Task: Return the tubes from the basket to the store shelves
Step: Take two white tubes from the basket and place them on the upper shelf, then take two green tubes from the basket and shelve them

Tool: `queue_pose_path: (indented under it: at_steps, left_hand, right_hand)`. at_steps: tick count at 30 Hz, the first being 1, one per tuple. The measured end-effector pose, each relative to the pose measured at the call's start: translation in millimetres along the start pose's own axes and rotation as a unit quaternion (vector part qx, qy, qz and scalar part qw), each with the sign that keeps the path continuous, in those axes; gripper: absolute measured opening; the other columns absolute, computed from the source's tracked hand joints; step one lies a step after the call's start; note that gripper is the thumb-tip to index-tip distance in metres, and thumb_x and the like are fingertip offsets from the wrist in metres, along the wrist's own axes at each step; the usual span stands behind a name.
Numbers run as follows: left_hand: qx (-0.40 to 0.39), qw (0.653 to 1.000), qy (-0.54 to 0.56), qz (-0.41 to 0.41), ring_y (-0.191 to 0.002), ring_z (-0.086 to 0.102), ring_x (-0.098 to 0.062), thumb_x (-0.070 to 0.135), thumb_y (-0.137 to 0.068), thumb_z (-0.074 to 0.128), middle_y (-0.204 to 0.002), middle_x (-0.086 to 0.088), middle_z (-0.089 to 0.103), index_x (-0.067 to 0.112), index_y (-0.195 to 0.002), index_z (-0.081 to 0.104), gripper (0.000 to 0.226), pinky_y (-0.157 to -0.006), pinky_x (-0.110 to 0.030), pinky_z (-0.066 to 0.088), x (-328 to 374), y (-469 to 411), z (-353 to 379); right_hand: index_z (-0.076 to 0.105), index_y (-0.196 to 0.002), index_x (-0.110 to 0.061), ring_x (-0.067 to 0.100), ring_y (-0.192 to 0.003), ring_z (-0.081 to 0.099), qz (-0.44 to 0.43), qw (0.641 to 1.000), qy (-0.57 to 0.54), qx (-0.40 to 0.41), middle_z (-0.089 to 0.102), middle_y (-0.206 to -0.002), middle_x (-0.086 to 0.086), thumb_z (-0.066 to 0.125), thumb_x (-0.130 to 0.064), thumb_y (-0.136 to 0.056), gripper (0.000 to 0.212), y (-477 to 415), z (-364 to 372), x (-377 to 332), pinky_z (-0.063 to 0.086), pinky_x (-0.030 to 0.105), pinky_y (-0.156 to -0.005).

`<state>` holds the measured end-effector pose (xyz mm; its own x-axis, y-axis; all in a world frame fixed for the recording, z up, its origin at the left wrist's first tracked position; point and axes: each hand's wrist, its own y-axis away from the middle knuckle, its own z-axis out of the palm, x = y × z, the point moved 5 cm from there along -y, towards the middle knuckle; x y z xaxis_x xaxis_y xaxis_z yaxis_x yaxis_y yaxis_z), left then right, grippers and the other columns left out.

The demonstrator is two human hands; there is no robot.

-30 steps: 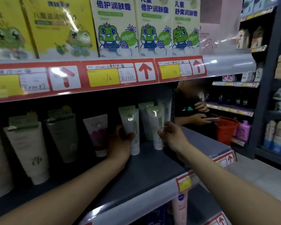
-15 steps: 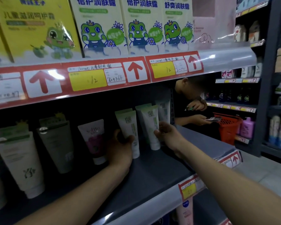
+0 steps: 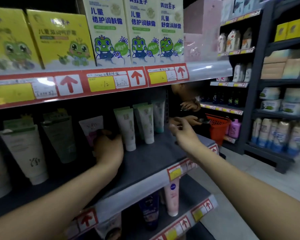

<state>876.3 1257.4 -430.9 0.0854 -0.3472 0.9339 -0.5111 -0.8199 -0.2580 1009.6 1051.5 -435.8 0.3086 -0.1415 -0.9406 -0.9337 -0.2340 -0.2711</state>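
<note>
So: L hand (image 3: 108, 148) is on the mid shelf (image 3: 145, 163), back of hand twd the camera. Its fingers are curled in front of the lower part of the pink-white tube (image 3: 91, 126), and its thumb side is just beside the nearest green-white tube (image 3: 126, 129). Can't tell whether it grips the pink-white tube or only touches it, as that tube's cap is hidden behind the hand. R hand (image 3: 182, 134) hangs in the air right of the tube row, over the shelf's right end. Its fingers are loosely spread & a bit bent, w/ nothing in them.

All tubes on this shelf stand cap-down. From left: a big white tube (image 3: 24, 153), a grey-green tube (image 3: 59, 139), the pink-white one, the green-white one, a 2nd green-white tube (image 3: 146, 123) & a teal-capped tube (image 3: 158, 115) farther back on the right.

Orange basket (image 3: 216, 127) sits far right, past the shelf end, near a second person's hands (image 3: 191, 119); its contents can't be made out. A pink bottle (image 3: 235, 128) is just right of it.

Above, frog-print boxes (image 3: 109, 32) stand on the upper shelf, over red price strips (image 3: 102, 82).
</note>
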Motion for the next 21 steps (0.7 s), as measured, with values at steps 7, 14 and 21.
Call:
queue_pose_path:
  at_steps: [7, 14, 21]
  left_hand:
    - [-0.165, 0.942, -0.141, 0.257, -0.104, 0.050, -0.022, 0.025, -0.094, 0.054, -0.106, 0.002, 0.050, 0.025, -0.118, 0.052, 0.024, -0.087, -0.039, 0.044, 45, 150, -22]
    - [-0.297, 0.860, -0.166, 0.380, -0.108, 0.049, -0.030, 0.033, -0.088, 0.046, -0.110, -0.007, 0.055, 0.017, -0.111, 0.054, 0.029, -0.091, -0.047, 0.045, 24, 297, -3]
    - [-0.452, 0.768, -0.253, 0.377, -0.100, 0.054, -0.031, 0.031, -0.087, 0.056, -0.102, -0.007, 0.057, 0.020, -0.109, 0.052, 0.024, -0.084, -0.044, 0.048, -75, 404, 47]
  right_hand:
    - [0.039, -0.141, -0.024, 0.027, -0.109, 0.050, -0.089, 0.956, 0.273, 0.070, 0.045, -0.121, 0.008, 0.044, -0.033, -0.098, 0.044, 163, -73, -37, 0.041, 0.034, -0.088]
    - [0.040, -0.138, -0.025, 0.028, -0.115, 0.048, -0.053, 0.922, 0.367, 0.114, 0.043, -0.120, 0.006, 0.044, -0.034, -0.098, 0.042, 313, -139, 4, 0.045, 0.043, -0.094]
    - [0.040, -0.141, -0.022, 0.030, -0.114, 0.048, 0.071, 0.882, 0.452, 0.108, 0.044, -0.121, 0.008, 0.044, -0.033, -0.098, 0.045, 437, -190, 105, 0.047, 0.043, -0.091]
